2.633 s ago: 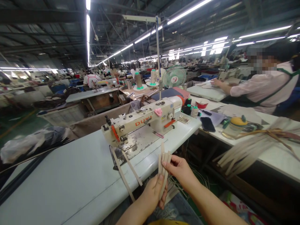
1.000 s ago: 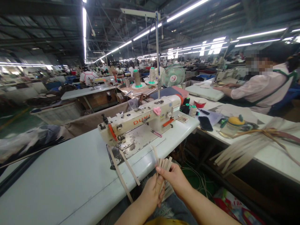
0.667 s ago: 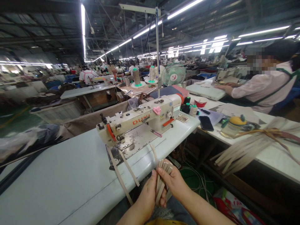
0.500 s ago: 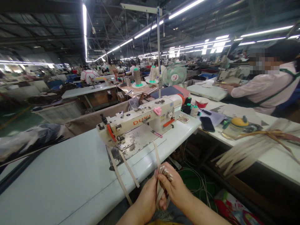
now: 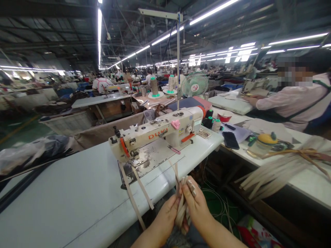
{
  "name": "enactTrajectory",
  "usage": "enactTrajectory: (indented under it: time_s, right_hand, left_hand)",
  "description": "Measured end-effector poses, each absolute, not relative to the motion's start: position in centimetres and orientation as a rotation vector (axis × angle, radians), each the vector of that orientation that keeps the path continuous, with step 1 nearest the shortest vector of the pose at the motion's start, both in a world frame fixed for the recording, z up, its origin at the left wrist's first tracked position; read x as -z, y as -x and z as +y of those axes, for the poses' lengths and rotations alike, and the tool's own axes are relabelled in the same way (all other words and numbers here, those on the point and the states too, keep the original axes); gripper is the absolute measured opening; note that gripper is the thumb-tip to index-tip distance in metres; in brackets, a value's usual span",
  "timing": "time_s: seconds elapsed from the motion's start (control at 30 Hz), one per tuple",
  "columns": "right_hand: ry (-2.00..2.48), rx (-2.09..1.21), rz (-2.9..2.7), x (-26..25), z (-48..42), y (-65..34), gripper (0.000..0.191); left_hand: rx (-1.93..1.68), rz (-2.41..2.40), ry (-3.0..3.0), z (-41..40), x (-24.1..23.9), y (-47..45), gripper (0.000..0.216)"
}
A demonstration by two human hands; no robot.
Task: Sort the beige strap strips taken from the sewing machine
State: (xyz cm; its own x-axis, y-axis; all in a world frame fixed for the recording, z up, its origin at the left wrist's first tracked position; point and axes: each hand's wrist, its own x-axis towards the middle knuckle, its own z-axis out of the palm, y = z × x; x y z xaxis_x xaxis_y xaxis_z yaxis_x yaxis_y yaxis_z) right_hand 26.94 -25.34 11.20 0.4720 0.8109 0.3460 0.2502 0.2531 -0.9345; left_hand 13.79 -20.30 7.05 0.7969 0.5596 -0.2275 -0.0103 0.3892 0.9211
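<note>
A small bundle of tan strips (image 5: 181, 206) is gripped between both hands just off the near edge of the white table (image 5: 77, 199). The left hand (image 5: 168, 217) is closed around the lower part of the bundle; the right hand (image 5: 198, 206) is clenched over the upper part, with the strip ends showing at the fingertips (image 5: 192, 187). One or two strips stand higher than the rest.

Compared with a second ago, the fanned-out ends are now gathered into a tighter stack and the bundle is held lower, nearer the lap. This is judged to be an evening-up of the strips within the grip.

Beyond the hands, two loose strips (image 5: 141, 196) lie over the table edge below the sewing machine (image 5: 157, 136). To the right, a larger sheaf of strips (image 5: 274, 170) rests on the adjoining bench near a black phone (image 5: 231, 140). A co-worker in a pink sleeve (image 5: 279, 101) is seated farther right.
</note>
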Motion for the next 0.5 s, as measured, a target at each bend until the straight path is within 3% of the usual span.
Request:
enactTrajectory:
  time_s: [0.27,0.5]
  right_hand:
    - [1.206,-0.788,-0.748,-12.8,-23.3,-28.2,0.049]
    - [1.139,-0.872,-0.596,-12.7,-22.8,-27.4,0.051]
  left_hand:
    - [-0.345,0.581,-1.227,-19.8,-5.0,-14.0,0.094]
    - [-0.43,0.52,-1.147,-20.3,-7.0,-14.0,0.074]
